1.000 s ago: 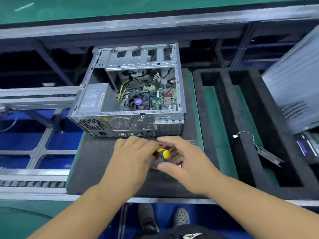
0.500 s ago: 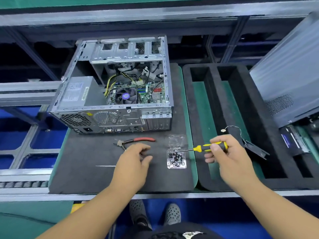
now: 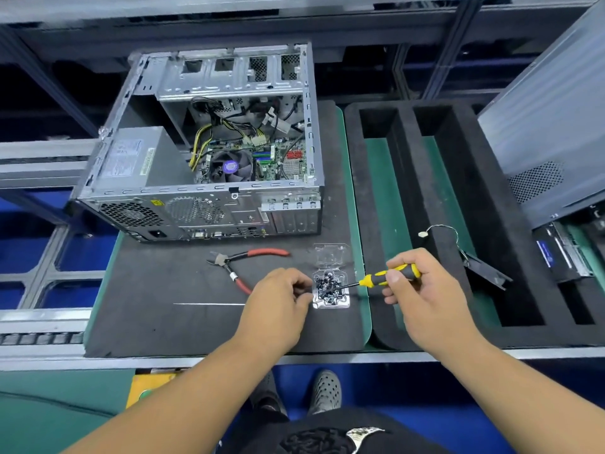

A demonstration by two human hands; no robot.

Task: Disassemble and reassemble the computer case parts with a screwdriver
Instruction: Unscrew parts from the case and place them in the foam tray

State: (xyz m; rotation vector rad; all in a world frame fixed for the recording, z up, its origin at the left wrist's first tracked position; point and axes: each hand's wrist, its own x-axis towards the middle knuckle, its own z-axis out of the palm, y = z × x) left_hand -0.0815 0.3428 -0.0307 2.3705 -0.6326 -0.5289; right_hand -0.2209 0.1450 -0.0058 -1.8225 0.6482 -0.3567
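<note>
Gripping yellow-and-black-handled screwdriver (image 3: 388, 276) at frame centre-right, right hand (image 3: 422, 293) curls fingers round handle; tip points into small clear plastic box of dark screws (image 3: 330, 288). Left hand (image 3: 278, 309) at box's left edge, fingers curled; whether pinching anything, cannot tell. Open silver metal computer case (image 3: 209, 158) upper left on black foam mat (image 3: 157, 309). Red-handled cutters (image 3: 242, 260) between case and left hand.
</note>
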